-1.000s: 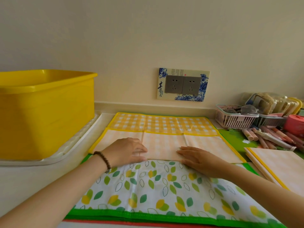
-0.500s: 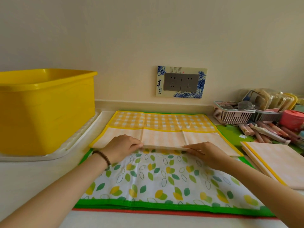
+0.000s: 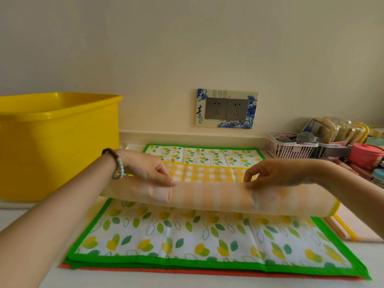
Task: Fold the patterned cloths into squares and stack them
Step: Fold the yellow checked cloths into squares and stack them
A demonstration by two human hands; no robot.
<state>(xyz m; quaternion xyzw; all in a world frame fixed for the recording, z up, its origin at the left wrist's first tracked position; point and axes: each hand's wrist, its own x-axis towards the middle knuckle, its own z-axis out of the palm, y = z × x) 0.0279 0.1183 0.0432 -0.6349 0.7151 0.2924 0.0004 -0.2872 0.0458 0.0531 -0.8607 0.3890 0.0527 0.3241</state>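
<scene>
Across the middle of the frame, a yellow checked cloth [image 3: 209,197] is held up off the desk [image 3: 187,284] in a long curl, its pale underside facing the camera and its checked face showing behind the raised edge. The left hand [image 3: 149,169], with a beaded bracelet [image 3: 117,165] at the wrist, pinches that edge left of centre, thumb and fingers [image 3: 169,180] closed together on the fabric. The right hand [image 3: 278,173] pinches it right of centre in the same way. Beneath it a leaf-print cloth [image 3: 187,235] with a green border lies spread flat across the lower centre, a red edge peeking out under it. At the lower right a folded checked cloth [image 3: 353,225] rests on the desk. A yellow tub [image 3: 58,142] stands at the left, a wall socket [image 3: 226,109] sits above centre, and a pink basket [image 3: 291,147] is at the right.
</scene>
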